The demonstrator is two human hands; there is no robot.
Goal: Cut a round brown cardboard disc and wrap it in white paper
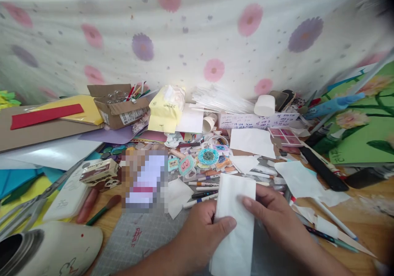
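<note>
A long folded sheet of white paper [235, 243], several layers thick at its edges, is held upright between my two hands over a grey cutting mat [117, 239]. My left hand [205, 235] grips its left edge, with the thumb lying across the front and the fingers behind. At the upper right edge, my right hand [273, 214] pinches the paper, thumb in front and the other fingers behind it. Marker pens [203, 183] lie just beyond the paper, partly hidden by it.
Scissors [58, 183], a makeup brush [106, 208] and a white bottle [70, 247] lie on the left. A cardboard box [120, 112], a yellow packet [164, 110] and white sticks [221, 97] line the back. Paper scraps [300, 179] and a black-handled tool [323, 169] are on the right.
</note>
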